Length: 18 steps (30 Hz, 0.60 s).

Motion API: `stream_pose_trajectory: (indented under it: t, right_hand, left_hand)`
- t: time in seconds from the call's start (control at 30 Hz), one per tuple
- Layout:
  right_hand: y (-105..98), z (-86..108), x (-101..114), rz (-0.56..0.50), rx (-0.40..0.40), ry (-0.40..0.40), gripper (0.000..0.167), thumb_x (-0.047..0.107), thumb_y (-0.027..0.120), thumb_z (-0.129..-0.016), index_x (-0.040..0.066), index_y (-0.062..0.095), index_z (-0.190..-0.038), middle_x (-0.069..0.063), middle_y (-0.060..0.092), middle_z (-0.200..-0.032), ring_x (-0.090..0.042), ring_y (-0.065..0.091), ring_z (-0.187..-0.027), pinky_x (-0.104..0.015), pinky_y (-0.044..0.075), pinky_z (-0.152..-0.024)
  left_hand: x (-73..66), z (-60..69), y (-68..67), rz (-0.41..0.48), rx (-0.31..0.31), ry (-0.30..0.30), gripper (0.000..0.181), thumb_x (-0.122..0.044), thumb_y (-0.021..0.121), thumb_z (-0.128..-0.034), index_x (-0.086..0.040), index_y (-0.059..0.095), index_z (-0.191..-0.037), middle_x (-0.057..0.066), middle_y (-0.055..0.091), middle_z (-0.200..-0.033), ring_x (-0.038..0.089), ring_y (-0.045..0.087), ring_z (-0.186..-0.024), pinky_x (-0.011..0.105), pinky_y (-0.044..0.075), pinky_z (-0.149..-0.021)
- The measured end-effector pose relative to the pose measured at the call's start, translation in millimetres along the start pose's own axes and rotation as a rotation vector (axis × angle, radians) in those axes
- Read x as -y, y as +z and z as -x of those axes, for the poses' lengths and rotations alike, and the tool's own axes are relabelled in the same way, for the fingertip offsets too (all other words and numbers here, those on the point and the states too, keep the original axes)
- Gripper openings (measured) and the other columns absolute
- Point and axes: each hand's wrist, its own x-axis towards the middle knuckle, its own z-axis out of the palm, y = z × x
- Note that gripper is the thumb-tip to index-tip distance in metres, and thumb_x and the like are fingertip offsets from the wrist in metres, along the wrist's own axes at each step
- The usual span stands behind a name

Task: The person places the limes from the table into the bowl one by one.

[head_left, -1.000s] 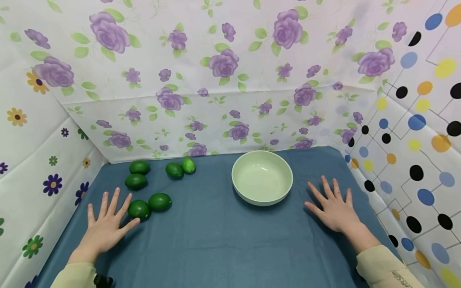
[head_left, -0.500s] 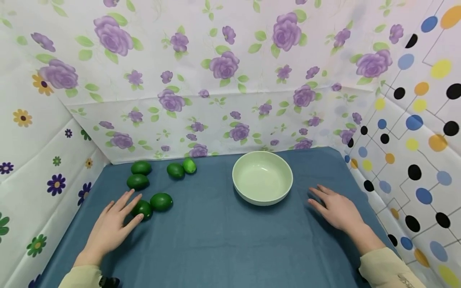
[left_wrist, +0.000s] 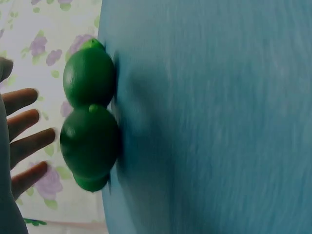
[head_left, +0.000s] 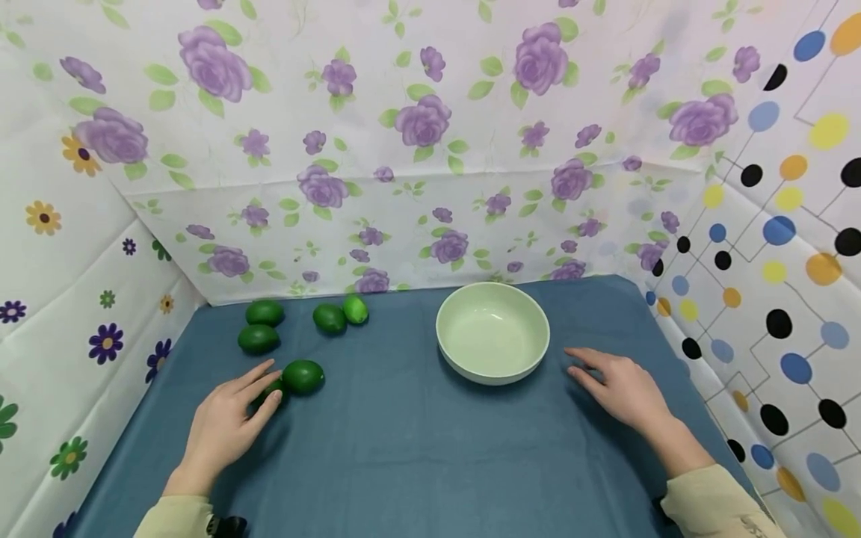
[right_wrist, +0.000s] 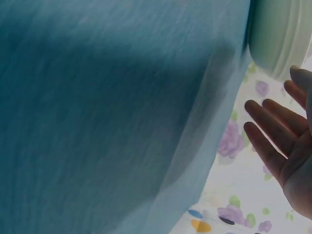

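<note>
In the head view the left hand point(head_left: 225, 426) hovers with fingers spread loosely over a green fruit, partly hidden by its fingertips, beside another dark green fruit point(head_left: 303, 376). The left wrist view shows a gap between the left fingers point(left_wrist: 30, 146) and the nearest green fruit point(left_wrist: 90, 141). The right hand point(head_left: 625, 392) is held over the cloth to the right of a pale green bowl point(head_left: 493, 336), fingers loosely extended and holding nothing. In the right wrist view the right fingers point(right_wrist: 273, 122) are apart from the bowl point(right_wrist: 278, 34).
Two dark green fruits point(head_left: 258, 339) lie at the back left. Right of them, a dark green fruit point(head_left: 329, 319) touches a smaller, brighter one point(head_left: 355, 308). A blue cloth point(head_left: 403, 448) covers the table; flowered and dotted sheets point(head_left: 807, 299) stand around it.
The left hand has moved right over the near green fruit, its fingers drawing closer together. The right hand's spread fingers have come together, and it has shifted slightly left.
</note>
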Motion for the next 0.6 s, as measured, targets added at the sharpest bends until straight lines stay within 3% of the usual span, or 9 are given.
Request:
stream_pose_trajectory:
  t: [0.1, 0.17, 0.3, 0.4, 0.43, 0.53, 0.6]
  right_hand:
    - [-0.7, -2.9, 5.6, -0.006, -0.016, -0.027, 0.046, 0.033, 0.073, -0.105, 0.020, 0.067, -0.149, -0.013, 0.065, -0.148, -0.036, 0.073, -0.115, -0.059, 0.060, -0.081]
    - [-0.9, -4.9, 9.2, -0.011, -0.026, -0.051, 0.049, 0.033, 0.074, -0.104, 0.021, 0.065, -0.151, -0.013, 0.061, -0.153, -0.039, 0.071, -0.117, -0.056, 0.059, -0.077]
    - [-0.5, -8.6, 16.6, -0.033, -0.045, -0.105, 0.053, 0.031, 0.078, -0.102, 0.022, 0.064, -0.153, -0.014, 0.054, -0.159, -0.022, 0.073, -0.081, -0.036, 0.050, -0.058]
    - [1.4, -11.3, 20.0, -0.042, -0.055, -0.144, 0.056, 0.029, 0.079, -0.101, 0.021, 0.063, -0.153, -0.015, 0.051, -0.162, -0.019, 0.071, -0.075, -0.032, 0.044, -0.056]
    - [2.1, -12.2, 20.8, -0.043, -0.055, -0.153, 0.056, 0.029, 0.079, -0.101, 0.021, 0.062, -0.154, -0.015, 0.049, -0.163, -0.021, 0.074, -0.081, -0.034, 0.047, -0.058]
    - [4.0, -13.7, 23.3, -0.038, -0.062, -0.184, 0.057, 0.027, 0.079, -0.101, 0.020, 0.062, -0.154, -0.013, 0.047, -0.165, -0.035, 0.071, -0.118, -0.045, 0.058, -0.073]
    - [5.5, -14.4, 24.9, -0.038, -0.071, -0.203, 0.057, 0.026, 0.080, -0.100, 0.020, 0.063, -0.153, -0.011, 0.048, -0.165, -0.038, 0.065, -0.129, -0.052, 0.059, -0.082]
  left_hand:
    - [-7.2, -3.8, 3.2, 0.011, -0.044, 0.011, 0.041, -0.017, 0.084, -0.0925, -0.007, 0.077, -0.132, 0.014, 0.067, -0.144, 0.038, 0.070, -0.112, 0.058, 0.049, -0.102]
    - [-11.3, -5.9, 6.1, 0.018, -0.065, 0.019, 0.041, -0.015, 0.084, -0.0913, -0.007, 0.078, -0.131, 0.014, 0.068, -0.143, 0.038, 0.069, -0.115, 0.057, 0.048, -0.104]
    - [-19.9, -10.0, 12.9, 0.034, -0.088, 0.044, 0.041, -0.013, 0.084, -0.0901, -0.007, 0.078, -0.130, 0.012, 0.068, -0.143, 0.037, 0.069, -0.116, 0.057, 0.049, -0.103]
    - [-26.9, -13.1, 17.3, 0.045, -0.093, 0.061, 0.040, -0.014, 0.084, -0.0906, -0.008, 0.079, -0.130, 0.010, 0.068, -0.145, 0.036, 0.069, -0.116, 0.058, 0.050, -0.102]
    - [-29.1, -14.0, 18.6, 0.047, -0.095, 0.065, 0.040, -0.014, 0.084, -0.0907, -0.009, 0.079, -0.130, 0.009, 0.067, -0.145, 0.035, 0.069, -0.117, 0.059, 0.050, -0.101]
    - [-35.8, -16.4, 23.2, 0.064, -0.107, 0.097, 0.038, -0.015, 0.082, -0.0915, -0.009, 0.079, -0.129, 0.009, 0.067, -0.146, 0.035, 0.070, -0.117, 0.058, 0.050, -0.101]
    - [-40.4, -18.4, 25.5, 0.077, -0.122, 0.130, 0.033, -0.018, 0.079, -0.0953, -0.008, 0.080, -0.127, 0.009, 0.068, -0.144, 0.033, 0.070, -0.116, 0.055, 0.051, -0.101]
